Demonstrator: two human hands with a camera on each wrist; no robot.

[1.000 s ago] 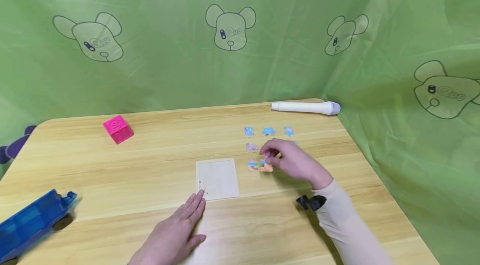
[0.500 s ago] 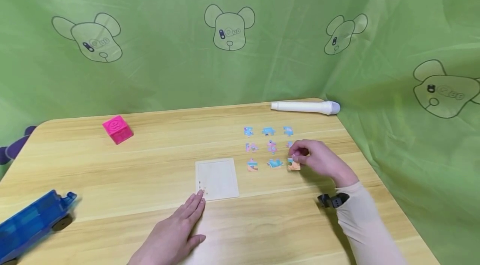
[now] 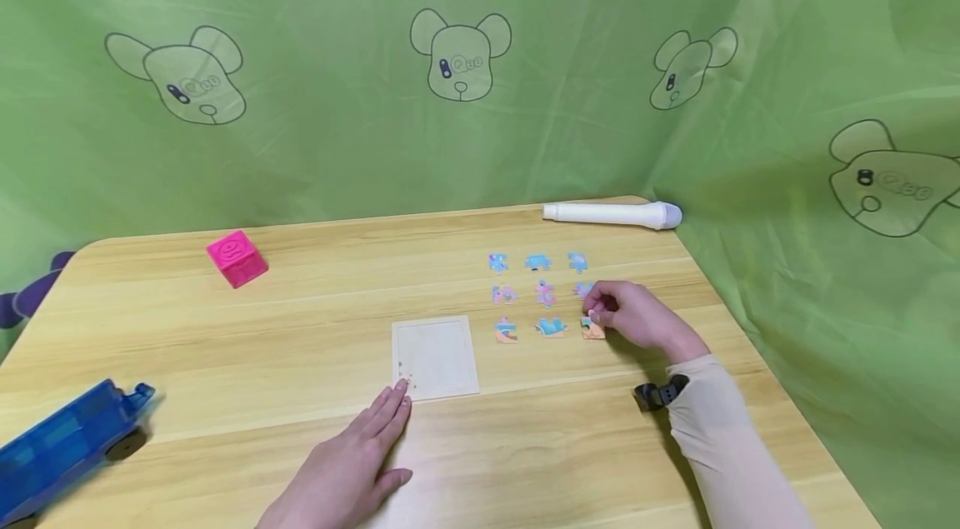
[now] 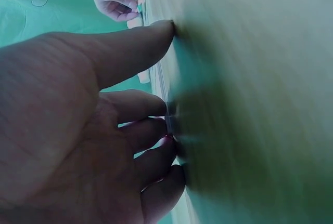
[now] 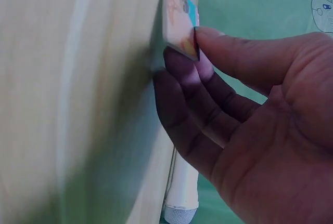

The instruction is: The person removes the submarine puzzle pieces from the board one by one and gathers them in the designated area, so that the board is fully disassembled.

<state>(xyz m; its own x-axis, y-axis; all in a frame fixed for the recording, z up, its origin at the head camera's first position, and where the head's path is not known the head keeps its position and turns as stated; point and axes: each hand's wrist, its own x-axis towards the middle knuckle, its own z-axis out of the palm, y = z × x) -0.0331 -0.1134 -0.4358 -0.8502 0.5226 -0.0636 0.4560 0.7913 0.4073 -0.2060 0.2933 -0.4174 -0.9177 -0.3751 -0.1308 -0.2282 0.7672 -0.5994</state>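
Observation:
My right hand pinches a corner puzzle piece between thumb and fingers, at the right end of the nearest row. In the right wrist view the orange and teal piece is tilted, one edge close to the tabletop. Other puzzle pieces lie spread in rows, among them a pink one and a blue one. My left hand lies with straight fingers, its fingertips at the lower left corner of the pale square puzzle frame. In the left wrist view, the fingertips meet the surface.
A white toy microphone lies along the back edge of the wooden table. A pink cube sits at the back left, and a blue toy vehicle at the left edge. A green curtain hangs behind and to the right.
My right hand has moved to the right with the corner piece, away from the middle of the nearest row, uncovering the blue piece there. The left hand has stayed still.

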